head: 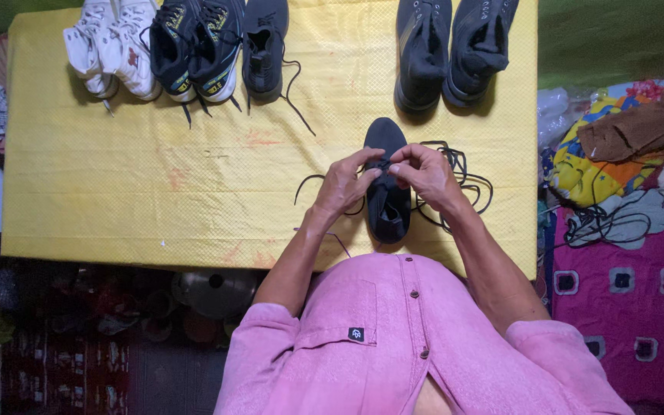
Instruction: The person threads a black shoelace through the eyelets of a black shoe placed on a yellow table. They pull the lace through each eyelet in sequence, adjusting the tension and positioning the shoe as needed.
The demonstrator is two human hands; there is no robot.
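A black shoe (386,201) lies on the yellow table cover (155,184), toe pointing away from me. My left hand (343,183) and my right hand (426,174) meet over its lacing area, fingertips pinching the black shoelace (470,180). The rest of the lace trails in loose loops to the right of the shoe and in a short strand to its left. Which eyelet the lace passes through is hidden by my fingers.
Along the far edge stand a pair of white sneakers (113,46), a black pair with yellow trim (194,46), a single black shoe (263,46) with loose lace, and a dark grey pair (451,50). Cloth heaps and black cords (605,223) lie at right.
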